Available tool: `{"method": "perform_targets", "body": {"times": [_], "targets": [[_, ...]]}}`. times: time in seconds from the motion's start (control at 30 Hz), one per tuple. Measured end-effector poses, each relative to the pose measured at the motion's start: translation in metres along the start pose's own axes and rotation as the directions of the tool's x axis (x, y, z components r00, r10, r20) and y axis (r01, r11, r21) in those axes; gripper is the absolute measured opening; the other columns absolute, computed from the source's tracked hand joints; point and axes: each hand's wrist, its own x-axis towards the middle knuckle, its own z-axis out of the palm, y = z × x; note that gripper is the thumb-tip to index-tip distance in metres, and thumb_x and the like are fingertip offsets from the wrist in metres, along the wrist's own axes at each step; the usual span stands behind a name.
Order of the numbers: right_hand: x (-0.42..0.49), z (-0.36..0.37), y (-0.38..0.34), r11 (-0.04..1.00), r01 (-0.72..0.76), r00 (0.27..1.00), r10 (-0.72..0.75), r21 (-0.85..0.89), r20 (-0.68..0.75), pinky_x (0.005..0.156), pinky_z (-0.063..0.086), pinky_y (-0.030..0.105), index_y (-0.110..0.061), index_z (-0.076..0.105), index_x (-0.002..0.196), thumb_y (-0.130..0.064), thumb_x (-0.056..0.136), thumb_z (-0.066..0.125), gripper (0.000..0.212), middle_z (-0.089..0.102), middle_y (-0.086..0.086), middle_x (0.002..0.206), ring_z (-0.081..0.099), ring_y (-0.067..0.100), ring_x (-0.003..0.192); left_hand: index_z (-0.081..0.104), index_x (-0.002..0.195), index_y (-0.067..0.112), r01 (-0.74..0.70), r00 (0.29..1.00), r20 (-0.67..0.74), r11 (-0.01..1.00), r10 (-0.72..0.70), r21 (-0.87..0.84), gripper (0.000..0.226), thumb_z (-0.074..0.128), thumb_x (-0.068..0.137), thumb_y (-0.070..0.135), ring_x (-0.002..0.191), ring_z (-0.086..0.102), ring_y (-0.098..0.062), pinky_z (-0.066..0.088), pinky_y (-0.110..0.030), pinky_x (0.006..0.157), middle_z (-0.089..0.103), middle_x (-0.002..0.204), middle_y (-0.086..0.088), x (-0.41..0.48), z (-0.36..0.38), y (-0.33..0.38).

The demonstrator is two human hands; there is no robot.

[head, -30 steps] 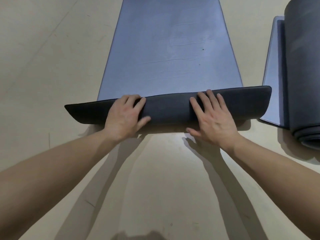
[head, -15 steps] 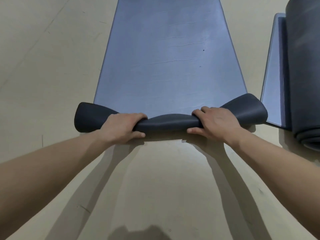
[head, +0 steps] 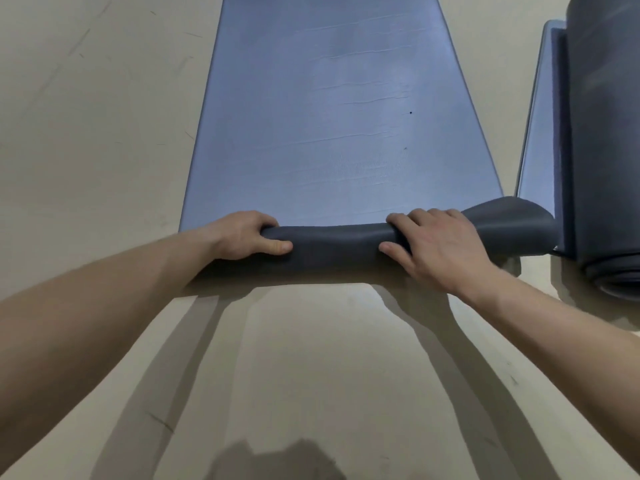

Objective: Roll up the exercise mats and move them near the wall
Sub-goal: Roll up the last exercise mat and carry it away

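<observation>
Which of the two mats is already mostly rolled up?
The right mat, a thick roll at the frame's right edge. The centre mat is mostly flat, with only its near end curled under both hands.

Both arms reach forward, left hand [head: 247, 235] and right hand [head: 438, 249] apparently curled, gripping.

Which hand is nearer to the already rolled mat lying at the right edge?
Right. The right hand grips the roll being formed, toward its end beside the rolled mat; the left hand grips the far end.
</observation>
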Motion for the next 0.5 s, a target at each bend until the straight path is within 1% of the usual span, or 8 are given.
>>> {"method": "perform_targets", "body": {"times": [0.1,0.17,0.23,0.3,0.33,0.4,0.47,0.5], "targets": [[0.011,-0.003,0.005,1.000,-0.007,0.999,0.007,-0.011,0.051,0.067,0.036,0.036,-0.026,0.057,0.118,-0.077,0.092,0.008,0.075,0.066,0.001,0.099,0.063,0.027,0.087,0.062,0.104,0.030,0.048,0.999,-0.026,0.999,-0.048,0.015,0.038,0.062,0.089,0.064,0.094,0.063,-0.016,0.047,-0.034,0.078,0.068,0.105,0.004,0.001,-0.004,0.001],[0.032,-0.006,0.015,1.000,0.005,0.998,-0.005,-0.013,0.057,0.063,0.033,0.035,-0.028,0.055,0.108,-0.077,0.093,0.010,0.069,0.066,0.000,0.097,0.063,0.027,0.085,0.058,0.120,0.029,0.049,0.972,-0.232,0.992,-0.020,0.119,0.046,0.062,0.090,0.064,0.100,0.062,-0.020,0.050,-0.042,0.085,0.065,0.114,0.005,-0.003,0.002,0.005],[0.054,-0.008,0.022,1.000,0.028,0.993,-0.028,0.006,0.111,0.062,0.035,0.036,-0.030,0.052,0.103,-0.078,0.094,0.013,0.063,0.068,0.000,0.095,0.062,0.028,0.083,0.057,0.128,0.024,-0.001,0.840,-0.513,0.946,0.177,0.324,0.044,0.063,0.094,0.051,0.101,0.060,-0.027,0.051,-0.048,0.084,0.063,0.118,-0.001,-0.007,0.020,0.008],[0.069,-0.011,0.025,0.999,0.029,0.979,-0.032,0.020,0.199,0.069,0.042,0.037,-0.032,0.057,0.110,-0.079,0.095,0.016,0.064,0.071,0.001,0.101,0.061,0.027,0.087,0.059,0.129,0.016,-0.017,0.734,-0.590,0.876,0.338,0.481,0.037,0.055,0.100,0.038,0.099,0.060,-0.035,0.051,-0.049,0.082,0.063,0.123,-0.011,-0.011,0.041,0.014],[0.073,-0.012,0.025,0.999,0.017,0.977,-0.023,0.029,0.214,0.077,0.046,0.039,-0.033,0.059,0.118,-0.077,0.096,0.017,0.065,0.071,0.002,0.107,0.062,0.027,0.094,0.057,0.133,0.014,-0.018,0.723,-0.590,0.864,0.359,0.504,0.040,0.051,0.102,0.038,0.103,0.060,-0.037,0.051,-0.049,0.086,0.062,0.128,-0.013,-0.012,0.047,0.015],[0.071,-0.013,0.017,0.999,-0.041,0.989,0.036,0.029,0.146,0.093,0.042,0.045,-0.032,0.060,0.129,-0.070,0.100,0.025,0.059,0.067,0.006,0.119,0.059,0.031,0.109,0.045,0.147,0.010,0.010,0.774,-0.523,0.819,0.357,0.574,0.065,0.044,0.101,0.055,0.125,0.054,-0.038,0.043,-0.050,0.106,0.053,0.145,-0.017,-0.012,0.052,0.012],[0.053,-0.007,-0.001,0.996,-0.065,0.997,0.068,0.065,-0.045,0.096,0.040,0.049,-0.022,0.064,0.124,-0.060,0.101,0.040,0.050,0.064,0.012,0.117,0.058,0.037,0.107,0.019,0.159,0.008,0.043,0.868,-0.389,0.735,0.308,0.677,0.098,0.045,0.092,0.074,0.148,0.033,-0.038,0.026,-0.052,0.122,0.029,0.163,-0.018,-0.014,0.052,0.009],[0.039,-0.001,-0.010,0.997,-0.058,0.991,0.065,0.060,-0.119,0.097,0.040,0.051,-0.017,0.063,0.123,-0.059,0.099,0.046,0.051,0.062,0.014,0.119,0.058,0.039,0.109,0.006,0.161,0.008,0.046,0.904,-0.332,0.708,0.271,0.705,0.111,0.049,0.087,0.079,0.154,0.021,-0.037,0.017,-0.051,0.126,0.017,0.168,-0.018,-0.013,0.053,0.009]]}}
